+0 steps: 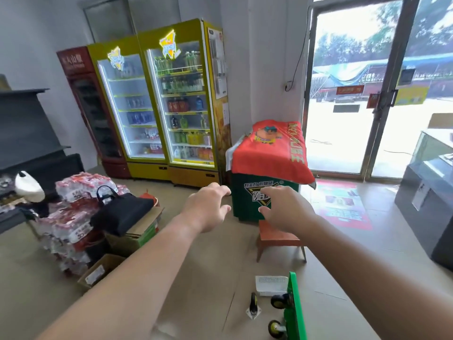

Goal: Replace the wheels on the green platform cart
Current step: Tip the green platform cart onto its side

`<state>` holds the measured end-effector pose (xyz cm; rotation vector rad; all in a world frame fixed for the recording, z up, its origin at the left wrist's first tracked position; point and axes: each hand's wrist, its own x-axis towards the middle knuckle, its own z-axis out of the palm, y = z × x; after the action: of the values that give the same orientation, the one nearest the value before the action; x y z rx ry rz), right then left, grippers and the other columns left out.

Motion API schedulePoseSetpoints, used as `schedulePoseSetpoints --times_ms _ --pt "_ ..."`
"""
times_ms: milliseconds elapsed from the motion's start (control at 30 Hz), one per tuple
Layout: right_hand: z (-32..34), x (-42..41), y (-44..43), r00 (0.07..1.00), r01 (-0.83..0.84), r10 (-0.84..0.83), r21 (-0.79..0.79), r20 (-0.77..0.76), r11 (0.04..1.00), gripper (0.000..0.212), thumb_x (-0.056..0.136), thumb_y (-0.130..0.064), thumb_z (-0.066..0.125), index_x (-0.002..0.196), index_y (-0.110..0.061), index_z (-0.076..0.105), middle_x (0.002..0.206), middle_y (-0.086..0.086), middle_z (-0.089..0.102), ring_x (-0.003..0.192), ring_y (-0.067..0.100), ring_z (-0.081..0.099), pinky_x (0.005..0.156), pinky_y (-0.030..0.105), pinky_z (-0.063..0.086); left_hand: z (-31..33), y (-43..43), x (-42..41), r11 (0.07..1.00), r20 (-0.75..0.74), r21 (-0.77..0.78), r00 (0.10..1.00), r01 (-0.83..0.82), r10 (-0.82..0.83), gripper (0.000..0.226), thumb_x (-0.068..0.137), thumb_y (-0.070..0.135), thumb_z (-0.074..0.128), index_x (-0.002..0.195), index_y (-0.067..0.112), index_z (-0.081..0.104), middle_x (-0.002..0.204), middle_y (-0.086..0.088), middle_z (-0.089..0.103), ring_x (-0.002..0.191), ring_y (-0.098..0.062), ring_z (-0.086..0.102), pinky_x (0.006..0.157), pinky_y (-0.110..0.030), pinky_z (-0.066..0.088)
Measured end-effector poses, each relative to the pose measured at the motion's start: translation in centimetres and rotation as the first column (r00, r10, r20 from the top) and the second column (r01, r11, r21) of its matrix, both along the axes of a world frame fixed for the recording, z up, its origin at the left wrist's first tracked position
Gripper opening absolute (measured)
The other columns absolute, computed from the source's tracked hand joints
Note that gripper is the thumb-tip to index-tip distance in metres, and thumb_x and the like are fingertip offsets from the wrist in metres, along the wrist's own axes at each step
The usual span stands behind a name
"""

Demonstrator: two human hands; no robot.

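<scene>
The green platform cart (295,307) stands on its edge on the floor at the bottom of the head view. Two black wheels with yellow hubs, an upper wheel (279,301) and a lower wheel (275,328), stick out of its left face. A loose caster (253,306) lies on the floor just left of them. A white basket (270,285) sits behind the cart. My left hand (208,208) and my right hand (285,209) are stretched out forward in the air, fingers relaxed, holding nothing, well above the cart.
A small orange stool (279,238) stands ahead, with a green cooler box (247,200) under a red cloth behind it. Drink fridges (181,104) line the back wall. Packs of bottled water (73,217), cardboard boxes and a black bag (120,212) are stacked at left. A glass counter (431,192) stands at right.
</scene>
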<state>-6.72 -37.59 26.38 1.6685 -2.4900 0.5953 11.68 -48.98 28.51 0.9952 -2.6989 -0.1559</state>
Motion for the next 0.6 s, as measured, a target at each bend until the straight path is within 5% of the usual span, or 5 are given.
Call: schedulePoseSetpoints --times_ms 333,600 --pt "1.8 2.5 -13.5 0.998 -0.044 0.045 -0.016 0.036 0.999 0.054 0.092 -0.040 0.063 0.143 -0.026 0.054 0.140 0.000 0.060 0.125 0.025 0.059 0.099 0.040 0.053 -0.3 -14.1 2.0 0.999 -0.056 0.022 0.998 0.029 -0.027 0.047 0.101 0.036 0.059 0.147 0.031 0.049 0.148 0.007 0.050 0.129 -0.019 0.055 0.101 -0.040 0.053" --pt "0.0 -4.7 -28.5 0.999 0.005 -0.003 -0.055 0.037 0.998 0.057 0.093 -0.042 0.063 0.146 -0.026 0.051 0.146 -0.003 0.056 0.131 0.023 0.055 0.108 0.041 0.048 -0.8 -30.6 -6.0 0.995 -0.074 0.012 0.992 0.099 -0.098 0.047 0.099 0.037 0.063 0.144 0.032 0.052 0.144 0.010 0.052 0.128 -0.016 0.055 0.105 -0.040 0.050"
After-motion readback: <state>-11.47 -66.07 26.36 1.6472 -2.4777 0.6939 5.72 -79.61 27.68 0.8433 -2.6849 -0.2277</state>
